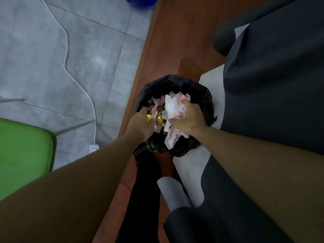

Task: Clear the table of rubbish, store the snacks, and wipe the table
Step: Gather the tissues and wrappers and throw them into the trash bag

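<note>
A bin lined with a black bag (175, 81) stands on the floor below me. Both hands are over its mouth. My right hand (190, 118) is closed on a crumpled wad of white and pink tissue (172, 109) that hangs partly over the bag's near rim. My left hand (140, 123) is at the bag's left rim, its fingers curled around yellow and gold wrappers (154, 118). More crumpled rubbish lies inside the bag beneath the hands.
A dark grey sofa (273, 71) with a white base fills the right side. A green chair seat (24, 155) is at the left, its metal legs on grey tiles. A white cable (67, 57) runs to a power strip (94, 148). My dark trouser leg (145, 190) is below.
</note>
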Available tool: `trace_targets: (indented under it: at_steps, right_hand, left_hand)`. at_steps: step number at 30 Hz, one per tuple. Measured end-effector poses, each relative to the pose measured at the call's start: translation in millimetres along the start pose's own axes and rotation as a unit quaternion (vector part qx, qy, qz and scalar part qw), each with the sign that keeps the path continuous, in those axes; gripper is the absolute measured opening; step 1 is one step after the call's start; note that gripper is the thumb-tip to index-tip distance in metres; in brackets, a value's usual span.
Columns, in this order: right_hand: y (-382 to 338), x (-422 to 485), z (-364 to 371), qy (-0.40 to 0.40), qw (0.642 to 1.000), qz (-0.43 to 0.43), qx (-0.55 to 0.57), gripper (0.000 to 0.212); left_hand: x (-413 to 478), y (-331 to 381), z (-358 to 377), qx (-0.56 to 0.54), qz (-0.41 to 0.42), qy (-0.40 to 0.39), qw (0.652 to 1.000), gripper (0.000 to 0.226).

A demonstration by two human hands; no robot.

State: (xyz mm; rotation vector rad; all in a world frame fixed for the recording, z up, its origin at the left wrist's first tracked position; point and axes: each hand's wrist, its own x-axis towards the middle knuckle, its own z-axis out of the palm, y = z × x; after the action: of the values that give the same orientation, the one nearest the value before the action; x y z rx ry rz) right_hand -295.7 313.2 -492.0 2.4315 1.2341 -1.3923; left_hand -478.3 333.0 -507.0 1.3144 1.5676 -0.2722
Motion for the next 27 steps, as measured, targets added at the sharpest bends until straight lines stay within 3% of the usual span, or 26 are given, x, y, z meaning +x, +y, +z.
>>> trace_targets:
  at_steps: [2,6,15,19,27]
  right_hand:
    - [1,-2,-5,-0.028,0.999,-0.017,-0.011,0.099]
    - [-4,-14,-19,-0.066,0.997,-0.023,-0.046,0.099]
    - [-38,-76,-70,-0.053,0.992,-0.067,-0.091,0.08]
    - [-58,-110,-102,-0.04,0.987,-0.085,-0.129,0.076]
    - [-99,-201,-183,0.012,0.982,-0.13,-0.134,0.073]
  left_hand:
    - [-6,-2,-6,0.011,0.021,0.005,1.0,0.054]
    - [-19,-1,-24,0.054,0.048,-0.001,0.997,0.057]
    - [-70,34,-79,0.161,0.096,0.002,0.982,0.081]
    - [-115,68,-110,0.217,0.108,0.027,0.97,0.065]
    - [-222,130,-170,0.271,0.116,0.086,0.952,0.06]
